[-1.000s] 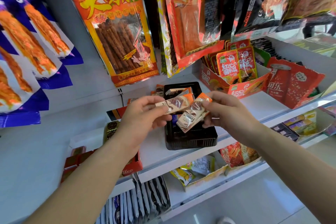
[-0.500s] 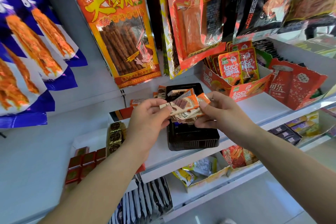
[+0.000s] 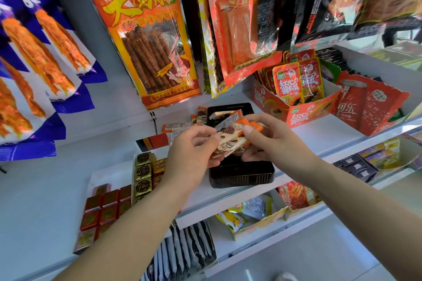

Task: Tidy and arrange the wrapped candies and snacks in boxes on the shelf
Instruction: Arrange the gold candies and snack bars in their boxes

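In the head view, your left hand and right hand each pinched one end of the wrapped candies just above the black tray on the shelf, apparently squaring them into a stack for the tray.

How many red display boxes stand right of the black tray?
2: the papaya box beside the tray, the cola box further right. Others may be hidden.
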Motion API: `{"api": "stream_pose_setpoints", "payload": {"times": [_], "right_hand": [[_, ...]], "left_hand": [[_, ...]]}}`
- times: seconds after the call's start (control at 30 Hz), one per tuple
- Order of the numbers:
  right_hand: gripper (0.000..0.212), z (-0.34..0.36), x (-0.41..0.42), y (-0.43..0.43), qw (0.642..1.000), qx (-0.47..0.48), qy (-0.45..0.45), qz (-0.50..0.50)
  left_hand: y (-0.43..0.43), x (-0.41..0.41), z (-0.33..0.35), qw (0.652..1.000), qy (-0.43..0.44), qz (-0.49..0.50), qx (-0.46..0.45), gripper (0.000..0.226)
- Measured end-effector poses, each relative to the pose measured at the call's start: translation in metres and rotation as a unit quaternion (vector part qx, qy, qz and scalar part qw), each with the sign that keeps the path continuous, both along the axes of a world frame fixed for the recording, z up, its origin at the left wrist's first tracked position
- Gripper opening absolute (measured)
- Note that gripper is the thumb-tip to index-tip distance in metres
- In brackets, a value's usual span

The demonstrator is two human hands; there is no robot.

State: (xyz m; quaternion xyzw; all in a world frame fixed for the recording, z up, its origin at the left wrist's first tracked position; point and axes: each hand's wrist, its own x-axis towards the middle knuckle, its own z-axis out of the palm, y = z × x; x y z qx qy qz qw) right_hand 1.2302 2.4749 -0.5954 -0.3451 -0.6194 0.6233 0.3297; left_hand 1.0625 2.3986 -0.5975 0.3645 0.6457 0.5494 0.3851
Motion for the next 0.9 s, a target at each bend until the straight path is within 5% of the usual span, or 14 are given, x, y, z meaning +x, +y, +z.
{"api": "stream_pose_setpoints", "payload": {"times": [0.2,0.5,0.9], "right_hand": [[0.019,-0.002,0.002,0.003,0.999,0.022,-0.027,-0.027],[0.033,-0.005,0.01,0.009,0.999,-0.024,0.006,-0.033],[0.014,-0.006,0.015,0.014,0.995,-0.079,-0.05,-0.029]], "left_hand": [[-0.002,0.0,-0.002,0.996,0.052,-0.071,-0.008,0.043],[0.003,-0.011,-0.002,0.997,-0.001,-0.077,-0.001,0.03],[0.005,-0.008,-0.019,0.955,0.267,-0.129,0.028,0.043]]}}
